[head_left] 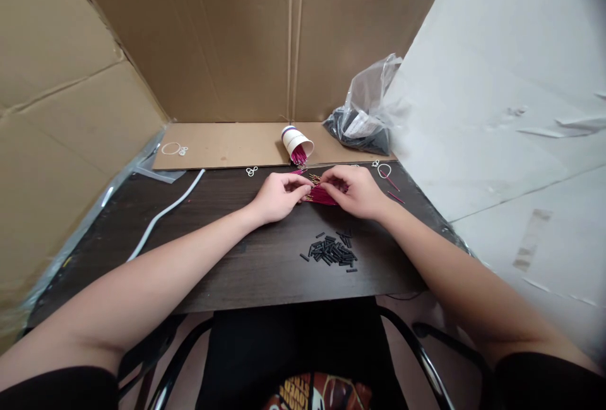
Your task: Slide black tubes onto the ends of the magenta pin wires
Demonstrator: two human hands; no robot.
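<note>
Your left hand (277, 198) and right hand (356, 191) pinch gold-tipped magenta wires (324, 196), seemingly steadying them; black sleeves (331, 250) lie nearby, presumably for reach.

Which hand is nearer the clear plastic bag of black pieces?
Right. The right hand is in front of the clear plastic bag; the left hand is farther off, to its left.

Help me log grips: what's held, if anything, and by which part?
Left hand and right hand are at the magenta wires, near their gold ends; what either grips, and where, cannot be told.
</note>
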